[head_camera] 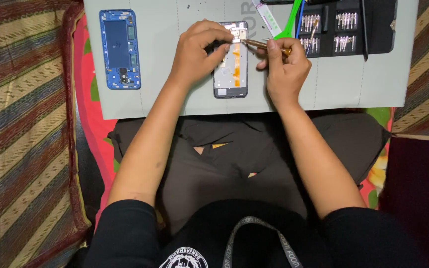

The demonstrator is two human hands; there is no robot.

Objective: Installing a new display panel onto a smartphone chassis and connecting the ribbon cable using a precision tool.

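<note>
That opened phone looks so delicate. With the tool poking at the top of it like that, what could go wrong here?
The right hand holds a bronze-coloured tool with its tip at the top of the opened phone; a slip might scratch the orange flex strip running down its middle. The left hand steadies the phone only at its upper edge, so it could pivot on the grey mat. Any tiny part that is freed could roll off and be lost.

On my left I see a blue back cover (119, 48) lying flat on the grey mat (353, 84), well apart from the middle. At the mat's far edge a black bit case (346, 27) sits open with rows of metal bits. Beside it lie a green pry tool (290, 24) and a white strip (268, 17). Striped cloth (21, 139) flanks both sides.
</note>
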